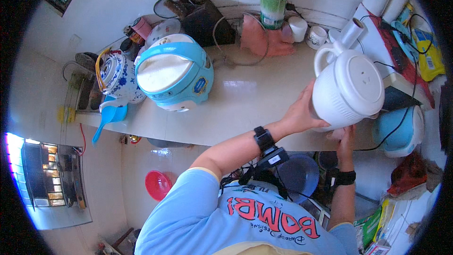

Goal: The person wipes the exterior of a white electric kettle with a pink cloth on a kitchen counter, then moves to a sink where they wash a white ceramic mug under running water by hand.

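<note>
My left hand (300,111) is around the lower side of a white jug (339,92) with a ribbed body and a loop handle, held tilted over the right part of the counter. The jug's flat round end faces up towards me. My right hand (345,140) is just below the jug, its fingers partly hidden behind it; a pale pink patch shows there, but whether it is a cloth or part of the hand is unclear. Left of the hands, a blue and white rice cooker (175,74) stands on the counter, beside a blue-and-white patterned teapot (122,78).
A blue ladle (109,118) lies at the counter's left edge. Along the wall stand a knife block (208,24), a green canister (273,5) and white cups (316,37), near an orange cloth (253,39). Right are a plastic-wrap roll (350,32), cables and a blue-white appliance (400,131).
</note>
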A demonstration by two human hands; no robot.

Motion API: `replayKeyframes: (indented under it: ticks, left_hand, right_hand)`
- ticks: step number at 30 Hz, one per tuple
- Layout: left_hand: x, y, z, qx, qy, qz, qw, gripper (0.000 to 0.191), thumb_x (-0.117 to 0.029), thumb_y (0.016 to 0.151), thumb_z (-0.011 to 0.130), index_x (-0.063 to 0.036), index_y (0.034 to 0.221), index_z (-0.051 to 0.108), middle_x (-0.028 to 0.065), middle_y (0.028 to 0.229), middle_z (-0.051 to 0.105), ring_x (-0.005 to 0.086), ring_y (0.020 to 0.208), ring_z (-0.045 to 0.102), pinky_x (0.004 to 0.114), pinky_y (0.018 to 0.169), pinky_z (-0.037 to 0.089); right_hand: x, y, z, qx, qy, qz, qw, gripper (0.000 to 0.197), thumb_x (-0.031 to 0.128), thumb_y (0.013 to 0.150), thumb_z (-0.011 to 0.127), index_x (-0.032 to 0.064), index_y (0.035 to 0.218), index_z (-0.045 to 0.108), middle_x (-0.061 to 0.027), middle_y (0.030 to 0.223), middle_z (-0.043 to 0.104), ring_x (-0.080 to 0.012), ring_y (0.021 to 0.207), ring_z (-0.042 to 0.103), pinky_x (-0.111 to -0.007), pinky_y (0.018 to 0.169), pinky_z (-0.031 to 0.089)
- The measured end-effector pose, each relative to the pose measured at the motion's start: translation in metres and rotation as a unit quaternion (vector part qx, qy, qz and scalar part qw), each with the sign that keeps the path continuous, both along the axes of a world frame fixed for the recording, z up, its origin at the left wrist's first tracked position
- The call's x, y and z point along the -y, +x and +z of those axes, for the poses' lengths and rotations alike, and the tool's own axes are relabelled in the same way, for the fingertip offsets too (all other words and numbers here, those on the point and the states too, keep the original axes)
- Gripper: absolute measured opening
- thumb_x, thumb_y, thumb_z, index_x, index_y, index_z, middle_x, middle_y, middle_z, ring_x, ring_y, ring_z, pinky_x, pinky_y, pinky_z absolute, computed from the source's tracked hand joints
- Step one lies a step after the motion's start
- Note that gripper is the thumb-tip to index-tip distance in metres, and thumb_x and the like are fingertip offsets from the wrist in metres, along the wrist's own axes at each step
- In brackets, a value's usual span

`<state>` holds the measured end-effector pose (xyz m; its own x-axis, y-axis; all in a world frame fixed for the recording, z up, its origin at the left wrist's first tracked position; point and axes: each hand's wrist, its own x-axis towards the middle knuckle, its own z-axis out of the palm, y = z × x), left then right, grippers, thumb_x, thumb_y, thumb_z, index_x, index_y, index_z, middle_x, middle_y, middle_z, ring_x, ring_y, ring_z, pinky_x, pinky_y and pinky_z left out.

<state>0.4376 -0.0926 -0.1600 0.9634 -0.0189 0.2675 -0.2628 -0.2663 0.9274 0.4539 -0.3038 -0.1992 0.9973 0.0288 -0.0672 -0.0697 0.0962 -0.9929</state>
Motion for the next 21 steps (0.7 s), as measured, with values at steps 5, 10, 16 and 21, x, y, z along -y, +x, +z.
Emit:
replayKeyframes:
  ticks: [5, 10, 16, 21]
  left_hand:
    - [0.008, 0.014, 0.008, -0.028, -0.012, -0.007, 1.000, 0.112, -0.027, 0.053, 0.080, -0.0039, 0.136, 0.007, 0.0234, 0.133, 0.029, 0.0334, 0.123, 0.031, 0.035, 0.101, 0.027]
    - [-0.007, 0.010, -0.009, 0.028, 0.056, 0.007, 0.998, 0.111, -0.031, 0.056, 0.079, -0.0054, 0.136, 0.007, 0.0195, 0.133, 0.030, 0.0334, 0.122, 0.033, 0.042, 0.099, 0.030]
    - [-0.115, -0.054, -0.008, -0.238, -0.129, -0.140, 0.952, 0.041, -0.012, 0.082, 0.058, -0.0006, 0.118, 0.044, 0.0115, 0.109, 0.054, 0.0178, 0.093, 0.057, 0.027, 0.081, 0.046]
    - [-0.193, -0.126, 0.039, -0.258, -0.038, -0.044, 0.964, 0.032, -0.011, 0.084, 0.055, 0.0003, 0.113, 0.048, 0.0109, 0.102, 0.058, 0.0165, 0.091, 0.057, 0.028, 0.082, 0.046]
  right_hand:
    - [0.020, 0.018, -0.023, -0.008, 0.005, -0.029, 1.000, 0.045, 0.027, 0.088, 0.048, 0.0021, 0.124, 0.035, -0.0094, 0.122, 0.043, -0.0206, 0.109, 0.043, -0.033, 0.091, 0.035]
    - [0.011, -0.013, -0.013, -0.005, -0.030, -0.052, 0.998, 0.044, 0.026, 0.088, 0.048, 0.0030, 0.123, 0.037, -0.0080, 0.112, 0.048, -0.0193, 0.100, 0.046, -0.032, 0.086, 0.037]
    - [-0.035, -0.078, 0.013, -0.031, -0.079, 0.255, 0.963, 0.048, 0.000, 0.078, 0.039, 0.0029, 0.126, 0.039, -0.0128, 0.123, 0.045, -0.0207, 0.112, 0.044, -0.031, 0.095, 0.034]
    - [-0.147, -0.037, 0.061, 0.144, -0.108, 0.360, 0.915, 0.050, -0.005, 0.077, 0.036, 0.0038, 0.126, 0.038, -0.0156, 0.125, 0.044, -0.0224, 0.116, 0.042, -0.032, 0.096, 0.035]
